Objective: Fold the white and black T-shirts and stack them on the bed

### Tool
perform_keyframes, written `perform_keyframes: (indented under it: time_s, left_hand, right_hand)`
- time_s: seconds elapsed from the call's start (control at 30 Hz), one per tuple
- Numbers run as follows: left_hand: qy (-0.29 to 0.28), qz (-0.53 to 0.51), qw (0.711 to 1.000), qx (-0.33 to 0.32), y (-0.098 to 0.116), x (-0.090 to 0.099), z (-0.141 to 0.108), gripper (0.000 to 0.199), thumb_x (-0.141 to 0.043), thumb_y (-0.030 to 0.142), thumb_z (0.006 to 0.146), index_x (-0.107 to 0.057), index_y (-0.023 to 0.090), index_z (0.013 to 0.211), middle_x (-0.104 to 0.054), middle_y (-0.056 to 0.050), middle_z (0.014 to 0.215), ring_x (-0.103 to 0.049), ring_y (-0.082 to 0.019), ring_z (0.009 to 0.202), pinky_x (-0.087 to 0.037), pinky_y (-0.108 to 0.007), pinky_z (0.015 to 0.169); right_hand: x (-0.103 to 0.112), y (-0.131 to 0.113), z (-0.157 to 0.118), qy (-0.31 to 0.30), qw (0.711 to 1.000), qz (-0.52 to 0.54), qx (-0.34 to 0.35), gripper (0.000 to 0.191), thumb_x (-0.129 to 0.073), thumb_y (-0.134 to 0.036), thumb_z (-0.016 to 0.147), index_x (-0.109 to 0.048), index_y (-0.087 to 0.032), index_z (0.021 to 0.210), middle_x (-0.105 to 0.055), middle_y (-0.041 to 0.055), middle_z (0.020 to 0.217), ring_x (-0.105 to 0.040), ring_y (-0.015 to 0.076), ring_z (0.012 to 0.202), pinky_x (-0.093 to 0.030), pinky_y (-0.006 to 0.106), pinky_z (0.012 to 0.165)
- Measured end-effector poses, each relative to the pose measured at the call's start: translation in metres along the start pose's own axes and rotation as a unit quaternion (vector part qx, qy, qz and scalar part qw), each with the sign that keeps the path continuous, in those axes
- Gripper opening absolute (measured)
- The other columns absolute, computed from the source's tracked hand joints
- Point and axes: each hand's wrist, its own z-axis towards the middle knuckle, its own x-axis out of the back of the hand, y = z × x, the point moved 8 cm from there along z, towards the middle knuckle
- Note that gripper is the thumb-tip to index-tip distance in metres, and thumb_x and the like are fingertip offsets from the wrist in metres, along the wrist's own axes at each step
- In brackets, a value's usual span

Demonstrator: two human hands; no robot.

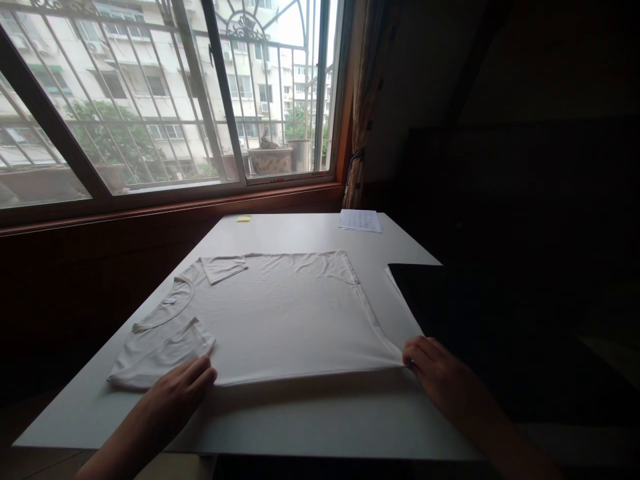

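Observation:
A white T-shirt [295, 313] lies spread sideways on the white table [300, 420], its neckline to the left and its hem to the right. Both sleeves are folded inward over the body. My left hand [187, 380] pinches the near edge of the shirt just beside the near sleeve. At the near hem corner, my right hand [427, 360] has its fingers closed on the cloth. The near side edge is drawn fairly straight between the two hands. Light creases run along the far side.
Paper sheets [361, 221] and a small yellow note [244, 219] lie at the table's far end. A dark flat item [425, 293] covers part of the right edge. Beyond stand a barred window [165, 100] and a curtain [357, 153].

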Motion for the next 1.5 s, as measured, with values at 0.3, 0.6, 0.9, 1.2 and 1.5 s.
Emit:
perform_keyframes:
  time_s: [0.3, 0.6, 0.9, 1.2, 1.5]
  left_hand:
    - [-0.123, -0.108, 0.986, 0.044, 0.005, 0.007, -0.002, 0.020, -0.047, 0.012, 0.094, -0.061, 0.024, 0.101, -0.062, -0.004, 0.100, -0.060, -0.017, 0.082, -0.046, -0.025, 0.071]
    - [-0.144, -0.107, 0.983, 0.024, 0.018, 0.000, 0.030, 0.018, -0.047, 0.016, 0.099, -0.063, 0.024, 0.099, -0.064, -0.003, 0.099, -0.059, -0.018, 0.086, -0.044, -0.028, 0.074]
    - [-0.194, -0.090, 0.976, 0.040, 0.034, -0.019, 0.050, 0.018, -0.047, 0.012, 0.095, -0.058, 0.020, 0.085, -0.062, -0.002, 0.090, -0.058, -0.013, 0.071, -0.038, -0.026, 0.061]
    - [-0.198, -0.038, 0.979, 0.033, 0.041, -0.017, 0.050, 0.019, -0.044, 0.005, 0.088, -0.059, 0.019, 0.088, -0.062, -0.004, 0.089, -0.059, -0.015, 0.066, -0.041, -0.027, 0.058]
    - [-0.181, 0.041, 0.983, -0.003, 0.041, -0.032, 0.049, 0.020, -0.047, 0.002, 0.085, -0.055, 0.019, 0.091, -0.061, -0.005, 0.090, -0.056, -0.017, 0.070, -0.043, -0.027, 0.062]
  right_hand:
    - [-0.002, -0.011, -0.003, -0.017, 0.999, 0.004, 0.034, 0.035, -0.044, 0.005, 0.085, -0.063, -0.023, 0.094, -0.064, 0.0059, 0.117, -0.057, 0.0231, 0.114, -0.048, 0.039, 0.099]
    - [0.014, -0.035, 0.021, -0.083, 0.996, 0.014, 0.031, 0.023, -0.051, -0.006, 0.088, -0.068, -0.021, 0.089, -0.065, 0.0074, 0.101, -0.060, 0.0229, 0.095, -0.052, 0.038, 0.086]
    - [-0.008, -0.056, 0.045, -0.148, 0.987, 0.052, 0.038, 0.017, -0.056, -0.012, 0.093, -0.069, -0.023, 0.090, -0.065, 0.0024, 0.095, -0.063, 0.0171, 0.084, -0.051, 0.030, 0.076]
    - [-0.014, -0.046, 0.034, -0.150, 0.988, 0.003, 0.035, 0.022, -0.055, -0.004, 0.086, -0.065, -0.023, 0.087, -0.064, 0.0015, 0.091, -0.064, 0.0169, 0.079, -0.046, 0.028, 0.066]
    - [-0.016, -0.043, 0.030, -0.112, 0.993, -0.022, 0.032, 0.025, -0.053, 0.002, 0.078, -0.059, -0.022, 0.085, -0.063, 0.0027, 0.091, -0.061, 0.0194, 0.083, -0.047, 0.030, 0.072]
